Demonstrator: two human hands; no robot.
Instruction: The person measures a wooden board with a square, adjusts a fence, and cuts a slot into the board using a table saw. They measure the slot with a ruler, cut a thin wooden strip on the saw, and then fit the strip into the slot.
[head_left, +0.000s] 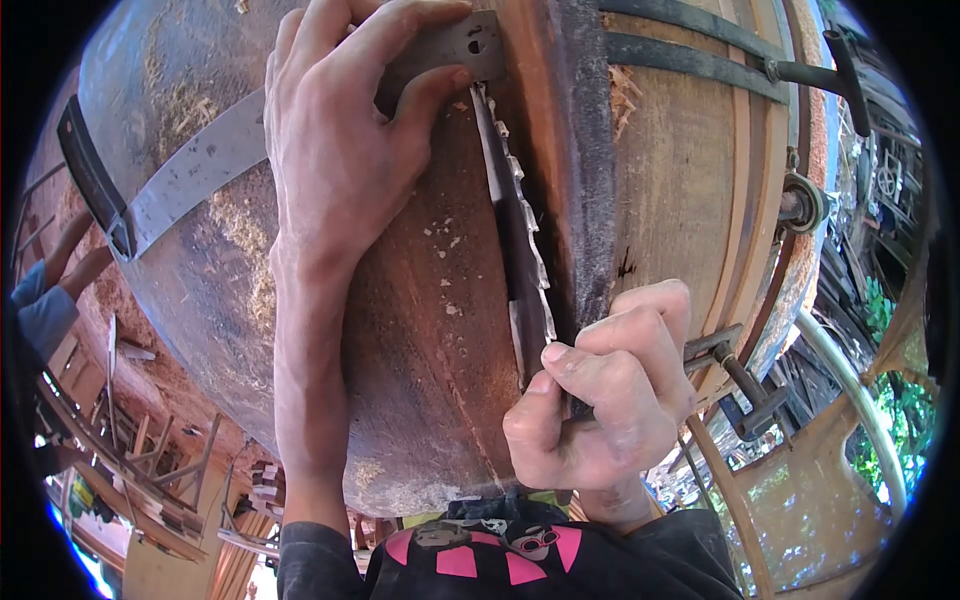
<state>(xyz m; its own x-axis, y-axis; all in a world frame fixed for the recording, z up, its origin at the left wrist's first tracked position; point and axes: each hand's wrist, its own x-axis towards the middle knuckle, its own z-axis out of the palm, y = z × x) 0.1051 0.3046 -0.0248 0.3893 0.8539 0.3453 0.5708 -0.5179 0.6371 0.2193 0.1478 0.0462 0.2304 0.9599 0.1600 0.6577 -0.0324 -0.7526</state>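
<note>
The left hand clasps the metal blade while the right hand pinches the jagged strip between both hands, apparently a positioning step, calling for steady alignment next

FINISH CHECK: BARE METAL, WORN WOOD

I record the flat blade as grey metal, smooth, speckled with dark spots. The dark strip I pinch has a glossy, jagged edge. My worktop looks like wood, stained and rough. The pale board is matt, grained wood; the clamp, dark metal. My shirt is matt cloth.
</note>
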